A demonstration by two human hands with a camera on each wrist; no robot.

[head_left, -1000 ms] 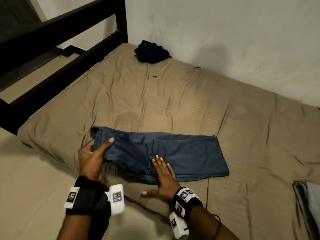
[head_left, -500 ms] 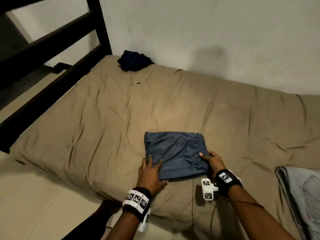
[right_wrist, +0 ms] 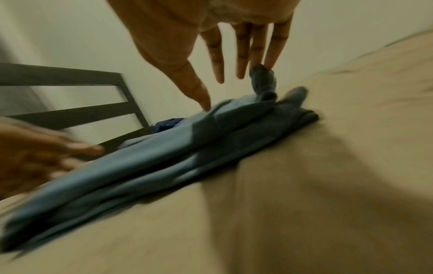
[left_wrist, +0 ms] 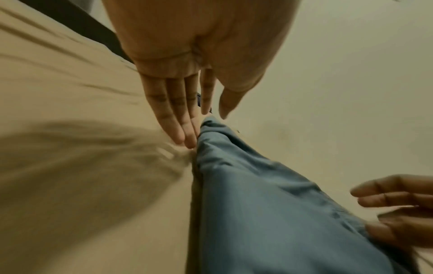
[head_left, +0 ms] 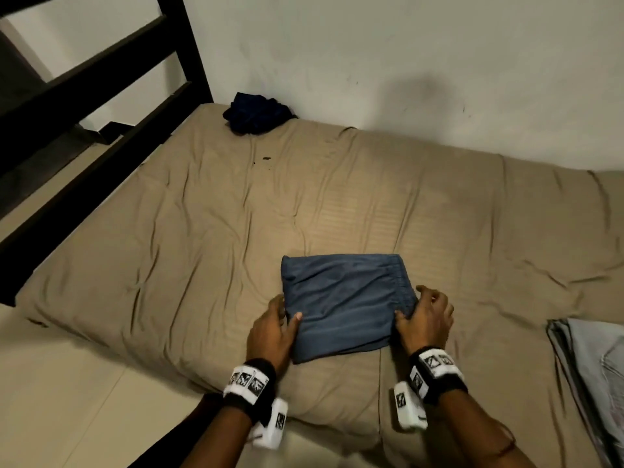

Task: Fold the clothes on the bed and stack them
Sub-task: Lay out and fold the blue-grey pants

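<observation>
My left hand and right hand, fingers straight and loosely spread, touch opposite edges of the folded blue cloth garment on the tan-sheeted bed.

Folded blue garment: slate-blue cloth, folded into a compact, roughly square packet of several layers, lying flat on the tan bed near its front edge. Elastic waistband runs along the packet's right side. Dark navy garment: unfolded, crumpled in a heap at the bed's far left corner, against the wall.
</observation>
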